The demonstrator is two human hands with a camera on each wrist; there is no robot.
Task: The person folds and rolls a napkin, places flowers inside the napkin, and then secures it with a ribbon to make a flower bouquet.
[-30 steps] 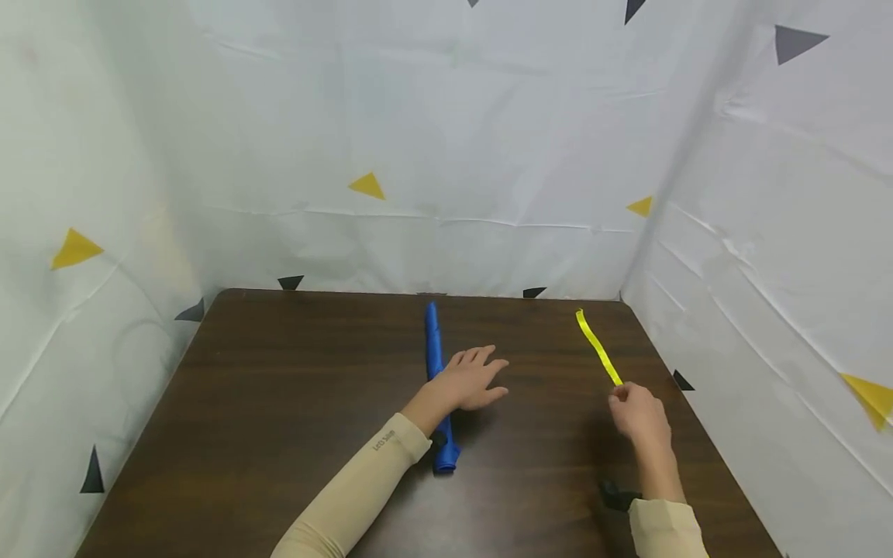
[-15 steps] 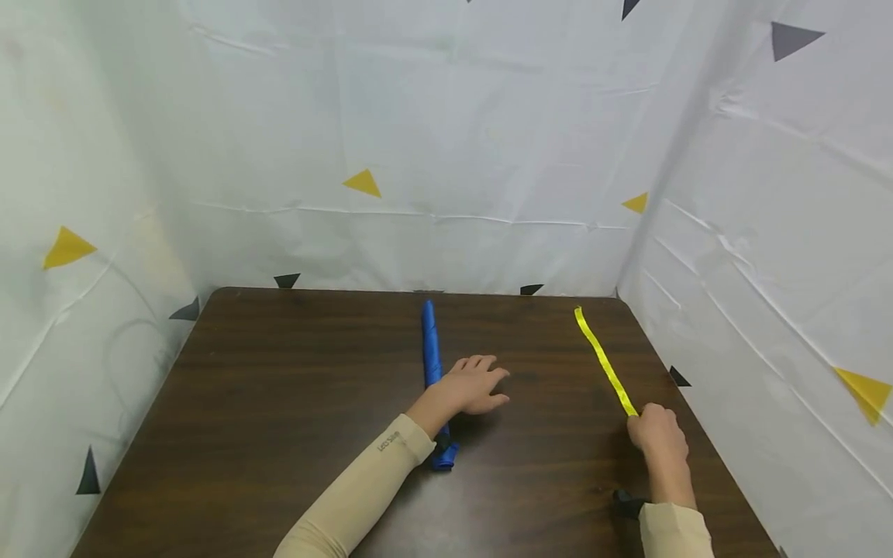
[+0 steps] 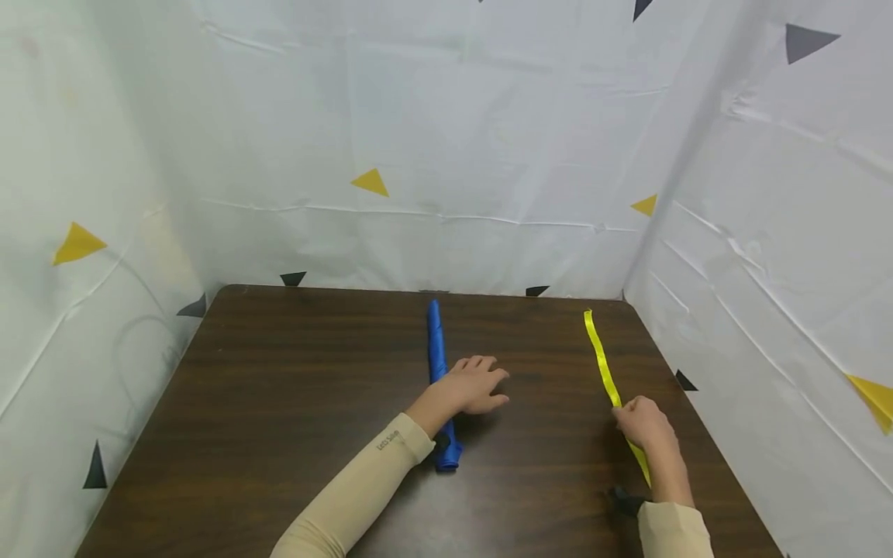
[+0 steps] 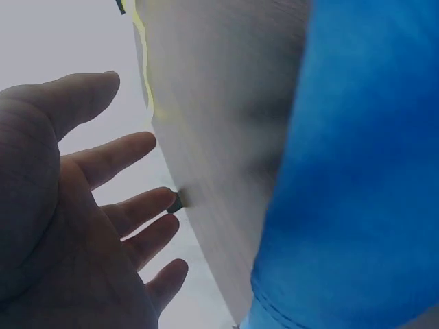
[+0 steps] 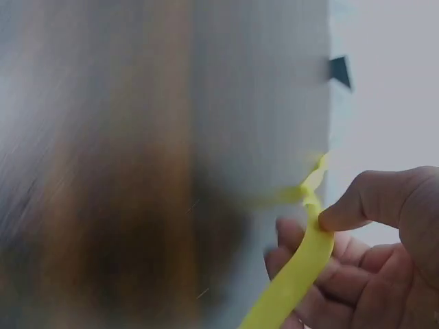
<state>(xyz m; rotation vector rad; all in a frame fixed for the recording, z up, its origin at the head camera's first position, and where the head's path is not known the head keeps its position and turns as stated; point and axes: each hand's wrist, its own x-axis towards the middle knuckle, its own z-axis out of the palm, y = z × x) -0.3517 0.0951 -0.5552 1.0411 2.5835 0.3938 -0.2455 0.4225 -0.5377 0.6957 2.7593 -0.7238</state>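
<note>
A rolled bundle of shiny blue cloth lies lengthwise on the dark wooden table. My left hand reaches across it, wrist above the bundle, fingers spread and holding nothing. In the left wrist view, stitching shows along the edge of the blue cloth, with the left hand beside it. Toward the table's right side runs a flat yellow ribbon. My right hand pinches it partway along, thumb against fingers. One length of the ribbon hangs past the right hand in the right wrist view.
The dark table has white sheeting behind it and on both sides. Yellow and dark triangles mark the sheets. A small black object sits under the right wrist, and another dark piece under the left.
The right hand has slid along the ribbon toward the near side, then slightly back. More ribbon is exposed, and a tail now shows below the hand. My left hand has barely moved.
</note>
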